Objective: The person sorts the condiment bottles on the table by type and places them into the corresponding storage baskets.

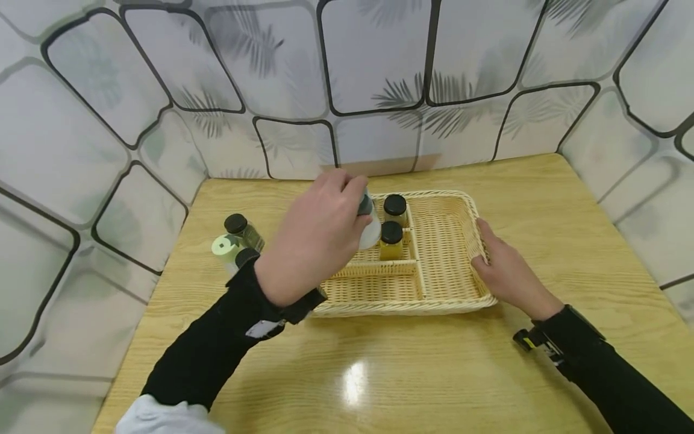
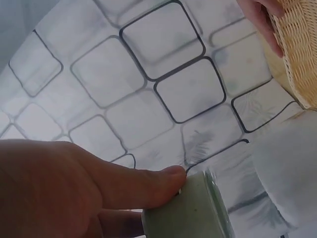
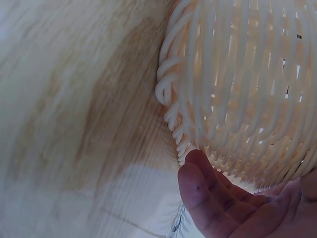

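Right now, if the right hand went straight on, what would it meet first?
The pale woven wicker basket, whose side the right hand grips. Beyond that side probably lies the basket's undivided compartment, though depth is unclear.

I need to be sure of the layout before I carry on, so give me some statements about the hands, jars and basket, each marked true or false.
1. The left hand holds a greenish-capped jar. True.
2. The right hand is clear of the wicker basket. False: it grips the basket's right-hand end.
3. Two black-lidded jars stand inside the basket. True.
4. The container with the pale green top stands inside the basket. False: it is on the table, left of the basket.
5. Another black-lidded jar stands outside the basket, near that container. True.
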The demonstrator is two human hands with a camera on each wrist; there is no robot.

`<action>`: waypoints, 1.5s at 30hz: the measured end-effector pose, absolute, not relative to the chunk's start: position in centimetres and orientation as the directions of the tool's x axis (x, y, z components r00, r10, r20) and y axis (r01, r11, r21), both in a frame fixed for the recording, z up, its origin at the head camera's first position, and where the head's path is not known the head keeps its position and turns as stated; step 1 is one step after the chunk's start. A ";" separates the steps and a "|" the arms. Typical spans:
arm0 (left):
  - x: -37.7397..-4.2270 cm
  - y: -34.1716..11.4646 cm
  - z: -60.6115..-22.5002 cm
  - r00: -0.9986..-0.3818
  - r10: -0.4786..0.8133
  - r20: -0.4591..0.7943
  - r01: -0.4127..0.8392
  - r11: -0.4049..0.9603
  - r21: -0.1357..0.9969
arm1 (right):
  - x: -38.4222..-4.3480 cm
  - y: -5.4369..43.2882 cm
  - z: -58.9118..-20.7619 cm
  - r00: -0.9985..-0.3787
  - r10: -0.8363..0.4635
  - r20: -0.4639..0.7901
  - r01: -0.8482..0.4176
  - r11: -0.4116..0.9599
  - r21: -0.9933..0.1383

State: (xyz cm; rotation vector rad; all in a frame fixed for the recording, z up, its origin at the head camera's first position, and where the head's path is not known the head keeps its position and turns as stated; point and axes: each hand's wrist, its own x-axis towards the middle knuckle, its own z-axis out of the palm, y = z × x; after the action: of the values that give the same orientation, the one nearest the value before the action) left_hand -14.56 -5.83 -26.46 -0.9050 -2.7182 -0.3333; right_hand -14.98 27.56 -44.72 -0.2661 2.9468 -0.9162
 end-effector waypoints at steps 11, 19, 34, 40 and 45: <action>-15.8 0.9 -28.1 -0.712 0.678 0.183 0.694 0.720 0.032 | -14.9 27.7 -44.7 -0.983 -0.182 0.006 -0.152 0.802 -0.577; -17.3 5.1 -29.3 -0.673 0.719 0.174 0.730 0.683 0.002 | -14.9 27.7 -44.5 -0.984 -0.178 -0.002 -0.143 0.798 -0.586; -21.3 9.8 -30.8 -0.673 0.738 0.053 0.738 0.674 -0.015 | -14.7 27.9 -44.4 -0.979 -0.201 0.009 -0.167 0.785 -0.597; -22.5 10.8 -31.7 -0.697 0.717 0.005 0.717 0.696 0.014 | -14.5 27.9 -44.3 -0.979 -0.202 -0.013 -0.153 0.779 -0.608; -23.2 11.5 -32.4 -0.715 0.699 -0.018 0.699 0.715 0.018 | -14.3 28.1 -44.3 -0.981 -0.195 -0.009 -0.152 0.788 -0.597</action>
State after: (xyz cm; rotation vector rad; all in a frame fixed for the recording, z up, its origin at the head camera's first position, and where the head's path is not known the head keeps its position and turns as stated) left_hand -23.22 11.51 -32.44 -1.1947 -2.9306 -0.0151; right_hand -14.27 28.06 -44.27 -0.2821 2.9037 -0.9599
